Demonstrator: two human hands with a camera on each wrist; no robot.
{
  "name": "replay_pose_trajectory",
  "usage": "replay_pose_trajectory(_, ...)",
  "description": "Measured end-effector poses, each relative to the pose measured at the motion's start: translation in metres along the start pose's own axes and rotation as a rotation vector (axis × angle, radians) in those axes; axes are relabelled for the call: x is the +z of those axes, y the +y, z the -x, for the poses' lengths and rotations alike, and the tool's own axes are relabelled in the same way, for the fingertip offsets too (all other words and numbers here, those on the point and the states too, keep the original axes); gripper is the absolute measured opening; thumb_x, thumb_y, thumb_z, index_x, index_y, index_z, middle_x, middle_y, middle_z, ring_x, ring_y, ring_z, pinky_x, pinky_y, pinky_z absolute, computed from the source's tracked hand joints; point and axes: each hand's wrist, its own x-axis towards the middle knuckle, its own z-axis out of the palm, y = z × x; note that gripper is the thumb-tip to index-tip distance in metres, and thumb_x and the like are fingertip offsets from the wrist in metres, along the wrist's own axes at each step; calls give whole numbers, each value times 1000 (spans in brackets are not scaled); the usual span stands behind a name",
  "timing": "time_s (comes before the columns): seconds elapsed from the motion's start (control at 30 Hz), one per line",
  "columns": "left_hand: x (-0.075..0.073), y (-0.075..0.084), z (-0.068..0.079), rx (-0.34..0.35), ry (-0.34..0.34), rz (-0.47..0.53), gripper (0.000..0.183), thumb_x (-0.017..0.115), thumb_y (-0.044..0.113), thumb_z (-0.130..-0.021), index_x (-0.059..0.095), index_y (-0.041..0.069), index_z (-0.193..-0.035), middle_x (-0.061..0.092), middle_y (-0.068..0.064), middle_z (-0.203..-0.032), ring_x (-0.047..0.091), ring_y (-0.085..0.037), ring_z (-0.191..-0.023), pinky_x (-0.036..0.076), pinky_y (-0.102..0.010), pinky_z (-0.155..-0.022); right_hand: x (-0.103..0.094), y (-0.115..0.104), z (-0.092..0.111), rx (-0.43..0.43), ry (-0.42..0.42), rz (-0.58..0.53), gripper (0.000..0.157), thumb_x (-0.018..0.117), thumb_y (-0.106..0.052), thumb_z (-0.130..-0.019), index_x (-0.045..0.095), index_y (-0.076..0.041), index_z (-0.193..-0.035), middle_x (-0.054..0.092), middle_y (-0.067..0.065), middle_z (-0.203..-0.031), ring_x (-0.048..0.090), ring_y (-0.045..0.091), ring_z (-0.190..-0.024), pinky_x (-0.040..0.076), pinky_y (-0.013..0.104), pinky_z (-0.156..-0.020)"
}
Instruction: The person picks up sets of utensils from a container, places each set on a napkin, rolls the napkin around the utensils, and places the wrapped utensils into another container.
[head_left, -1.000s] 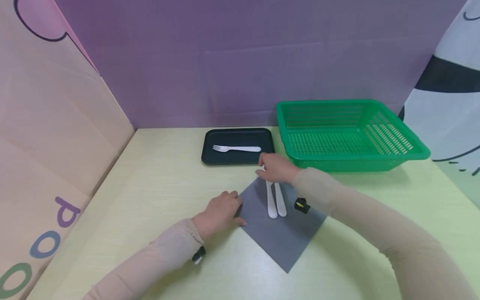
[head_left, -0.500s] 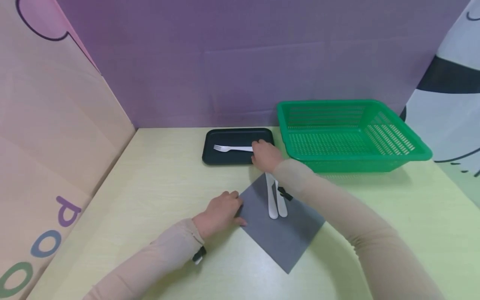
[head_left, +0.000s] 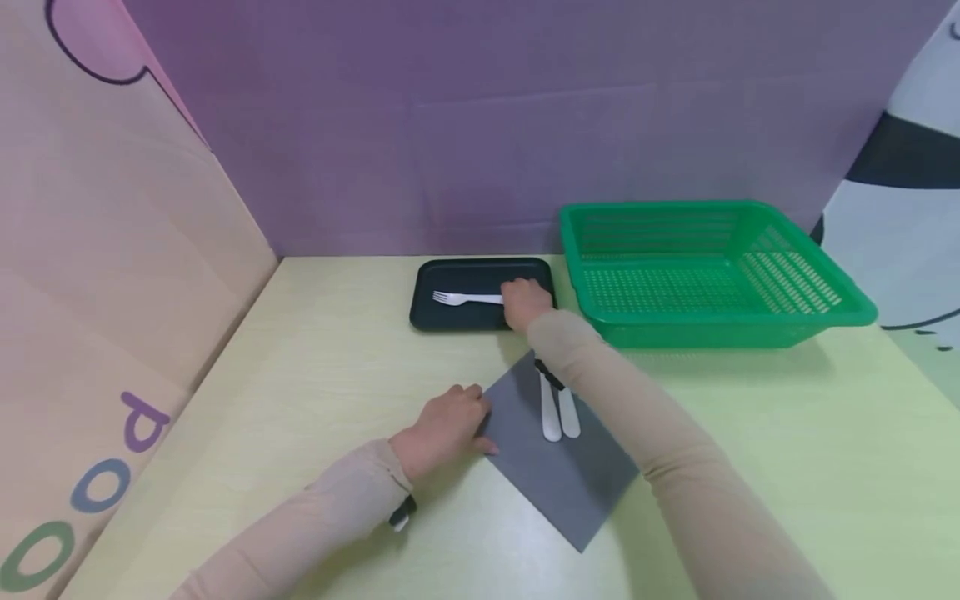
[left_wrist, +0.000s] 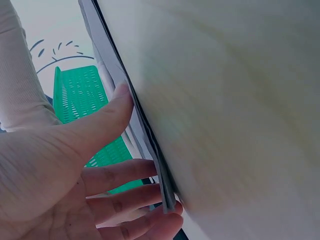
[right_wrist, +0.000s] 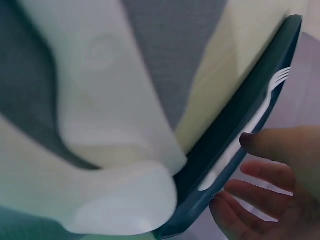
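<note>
A white plastic fork lies in a black tray at the back. My right hand is over the end of its handle; in the right wrist view the thumb overlaps the handle, with a gap to the fingers. My left hand rests at the left corner of a grey napkin, fingers and thumb touching its layered edge. Two white pieces of cutlery lie side by side on the napkin. Up close, one end looks rounded; my right forearm hides those ends in the head view.
A green perforated basket stands at the back right, close beside the tray. A purple backdrop closes off the rear of the pale table. A printed panel stands along the left side.
My right hand has moved left and away from the cutlery on the napkin to the fork handle in the tray. The left hand has stayed at the napkin's corner.
</note>
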Motion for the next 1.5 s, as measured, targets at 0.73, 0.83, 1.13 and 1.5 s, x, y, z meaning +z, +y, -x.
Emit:
replay_pose_trajectory(0.73, 0, 2, -1, -24, -29, -12, 46, 73, 47, -72, 65, 7, -94, 58, -2, -87, 52, -16, -75, 48, -26, -60, 7, 7, -13, -20, -6, 39, 24, 45, -1, -94, 64, 1, -108, 64, 20, -114, 61, 34, -106, 51, 42, -91)
replay_pose_trajectory(0.83, -1, 2, 0, -26, -32, -12, 47, 72, 47, -72, 65, 7, -95, 58, -3, -87, 52, -15, -75, 48, -26, -60, 8, 6, -14, -44, 16, 52, 22, 46, -1, -93, 65, 1, -105, 66, 20, -110, 63, 33, -102, 53, 41, -86)
replay_pose_trajectory(1.13, -3, 3, 1, -32, -37, -18, 47, 72, 47, -72, 66, 7, -96, 59, -2, -88, 52, -15, -76, 48, -26, -61, 0, 3, -12, -62, 69, 45, 19, 49, 0, -91, 65, 3, -101, 67, 21, -106, 66, 33, -96, 56, 41, -80)
replay_pose_trajectory(1.5, -2, 2, 0, -20, -35, -13, 47, 72, 47, -73, 65, 7, -97, 59, -3, -88, 52, -16, -76, 49, -27, -62, -8, 4, -7, -61, 92, 23, 20, 48, -2, -92, 66, 2, -99, 66, 22, -105, 66, 34, -93, 56, 43, -78)
